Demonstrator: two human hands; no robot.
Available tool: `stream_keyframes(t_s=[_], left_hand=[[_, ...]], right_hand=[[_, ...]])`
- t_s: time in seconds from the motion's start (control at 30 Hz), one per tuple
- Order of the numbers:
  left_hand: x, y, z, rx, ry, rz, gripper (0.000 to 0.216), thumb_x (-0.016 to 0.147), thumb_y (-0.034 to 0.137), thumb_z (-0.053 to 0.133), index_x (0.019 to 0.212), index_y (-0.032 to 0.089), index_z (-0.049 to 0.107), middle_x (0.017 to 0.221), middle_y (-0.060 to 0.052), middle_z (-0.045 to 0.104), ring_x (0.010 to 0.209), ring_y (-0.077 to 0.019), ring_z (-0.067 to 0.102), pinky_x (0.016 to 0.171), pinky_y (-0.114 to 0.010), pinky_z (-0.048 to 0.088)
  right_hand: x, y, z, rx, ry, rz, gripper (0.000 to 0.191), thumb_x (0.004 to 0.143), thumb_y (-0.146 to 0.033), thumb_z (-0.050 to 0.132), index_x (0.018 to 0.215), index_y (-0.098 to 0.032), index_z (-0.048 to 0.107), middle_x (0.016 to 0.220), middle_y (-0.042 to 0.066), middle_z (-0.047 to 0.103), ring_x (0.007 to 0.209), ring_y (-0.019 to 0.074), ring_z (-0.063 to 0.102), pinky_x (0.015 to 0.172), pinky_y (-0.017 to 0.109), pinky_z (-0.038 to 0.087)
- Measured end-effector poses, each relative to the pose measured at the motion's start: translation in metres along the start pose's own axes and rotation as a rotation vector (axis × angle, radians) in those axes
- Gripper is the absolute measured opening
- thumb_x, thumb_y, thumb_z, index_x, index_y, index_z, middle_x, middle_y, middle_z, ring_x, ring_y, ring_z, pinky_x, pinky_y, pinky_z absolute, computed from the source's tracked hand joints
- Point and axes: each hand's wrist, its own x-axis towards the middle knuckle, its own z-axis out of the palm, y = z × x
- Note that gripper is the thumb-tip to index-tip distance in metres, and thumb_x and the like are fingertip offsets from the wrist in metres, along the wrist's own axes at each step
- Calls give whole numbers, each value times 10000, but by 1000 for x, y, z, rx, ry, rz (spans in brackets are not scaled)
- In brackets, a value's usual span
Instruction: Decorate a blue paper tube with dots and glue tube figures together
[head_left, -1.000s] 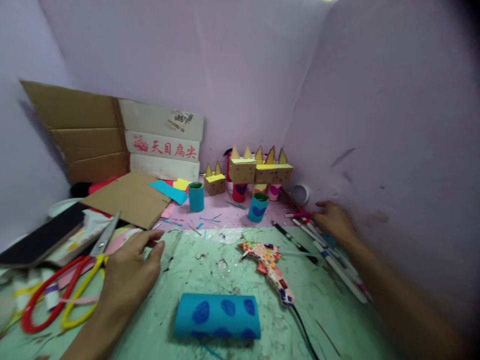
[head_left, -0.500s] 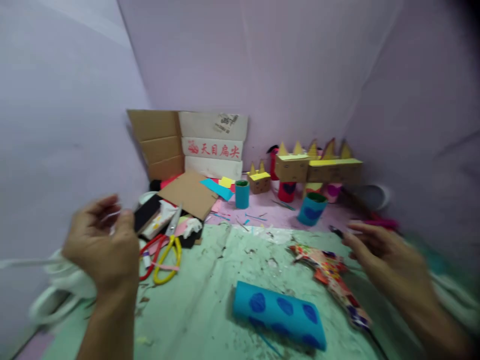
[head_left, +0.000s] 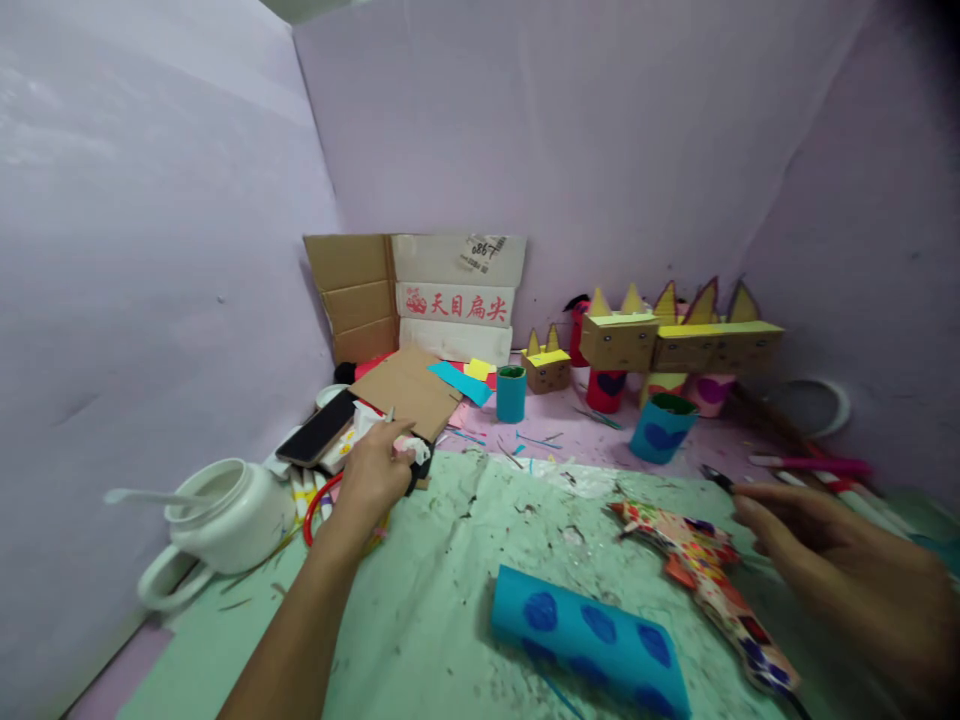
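My left hand (head_left: 375, 475) reaches down over a pair of yellow-handled scissors (head_left: 390, 411), fingers closed around the blades; most of the scissors is hidden beneath it. A red handle (head_left: 319, 500) and crumpled tissue (head_left: 412, 448) lie beside this hand. My right hand (head_left: 840, 570) hovers on the right, slightly blurred, with loosely bent fingers and thumb apart. Its fingertips are close to a small dark-tipped tool (head_left: 716, 478); contact is unclear. Left of that hand lies a colourful patterned glue gun (head_left: 697, 570). A blue tube with darker blue spots (head_left: 592, 640) lies in front.
A white teapot-like jar (head_left: 232, 525) with a spoon stands at left, near a phone (head_left: 319, 430). Brown cardboard (head_left: 409, 390) lies behind. Blue paper cups (head_left: 511, 395), cardboard animal heads (head_left: 619, 345) and a tape roll (head_left: 810, 408) are at the back. Pink pens (head_left: 817, 464) lie right.
My left hand has moved forward and down from mid-air onto the scissors. My right hand stays near the dark-tipped tool. The view has shifted left, bringing the white jar fully into sight.
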Motion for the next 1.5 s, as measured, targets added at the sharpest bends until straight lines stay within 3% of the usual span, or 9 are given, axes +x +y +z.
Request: stream_keyframes(t_s=[0.1,0.27,0.33,0.43,0.63,0.83,0.97,1.2,1.5], left_hand=[[0,-3,18,250,-192,61,370,720,139,548,1027,211,741,1111,-111,710,992,-290,661,796,-349,499],[-6,20,20,-155,68,-6,293,779,326,546,924,162,742,880,-85,741,733,-218,656,648,-291,481],[-16,52,22,-328,-184,57,287,759,350,568,892,170,747,730,-37,715,560,-163,578,550,-264,445],[-30,104,39,-328,-607,269,172,690,206,593,738,164,753,688,-20,696,578,-133,555,564,-234,414],[-37,145,83,42,-935,435,97,648,148,690,721,122,749,669,-44,689,627,-152,565,559,-240,366],[-37,147,91,174,-875,585,132,674,84,603,683,152,715,703,-60,705,661,-167,586,568,-250,348],[-30,148,103,230,-694,524,172,745,148,565,782,142,733,780,-96,722,720,-192,615,595,-265,358],[-35,147,111,291,-725,486,148,732,177,591,745,134,732,770,-122,718,738,-223,624,600,-289,348],[-41,140,107,235,-719,528,162,648,98,607,754,163,711,858,-121,709,840,-249,642,680,-286,409]], right_hand=[[-2,-16,-6,60,-64,-27,314,698,-517,573,812,-259,711,795,87,746,698,292,685,657,418,509],[-3,-17,-2,103,-107,-73,306,758,-434,568,871,-192,717,737,61,733,635,224,659,606,333,491],[-5,-18,0,123,-124,-85,284,787,-408,564,884,-189,716,754,59,740,640,212,665,600,313,489],[-9,-20,1,146,-134,-120,253,818,-381,560,888,-192,713,764,55,744,646,203,669,607,304,488],[-11,-28,-7,160,-138,-164,242,827,-353,541,867,-180,706,730,59,735,613,197,652,600,300,479],[-11,-33,-10,167,-137,-215,222,831,-320,532,875,-186,703,726,54,730,600,189,643,584,286,466],[-12,-33,-9,167,-129,-225,219,843,-310,530,883,-182,703,731,55,729,598,184,639,581,281,461],[-8,-30,-11,129,-143,-213,256,838,-317,507,898,-174,711,728,59,732,621,191,652,595,285,450],[-14,-56,-24,-467,-619,41,310,674,-497,716,559,-212,677,566,56,681,532,196,586,459,283,212]])
